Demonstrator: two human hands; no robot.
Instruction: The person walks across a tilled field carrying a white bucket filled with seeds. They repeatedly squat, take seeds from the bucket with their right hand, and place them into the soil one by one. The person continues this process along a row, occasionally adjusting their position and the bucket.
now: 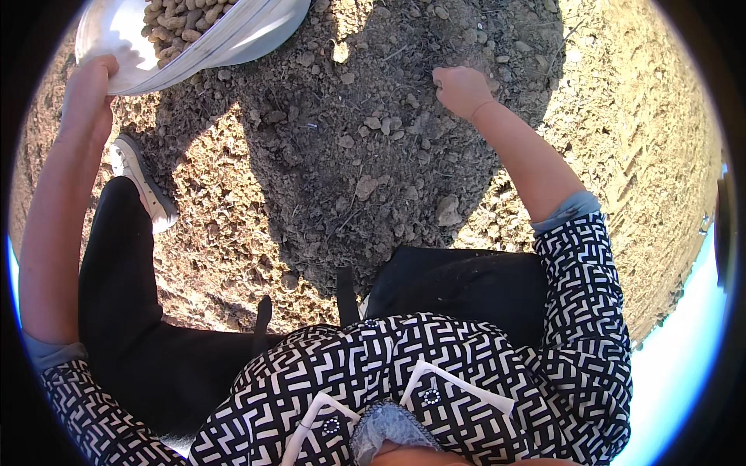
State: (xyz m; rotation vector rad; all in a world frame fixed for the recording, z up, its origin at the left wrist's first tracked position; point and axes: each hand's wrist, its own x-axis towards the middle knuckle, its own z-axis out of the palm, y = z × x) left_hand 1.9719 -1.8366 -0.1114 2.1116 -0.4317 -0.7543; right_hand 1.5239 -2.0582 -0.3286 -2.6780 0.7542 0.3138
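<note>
Left hand [95, 79] pinches white container's rim [167, 80]; right hand [464, 91], contents hidden, curls over soil [326, 179].

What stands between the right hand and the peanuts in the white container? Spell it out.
The right side of the white container: the right hand would likely have to clear its rim to reach the peanuts. Otherwise nothing visible blocks the way; small clods lie on the soil below.
</note>
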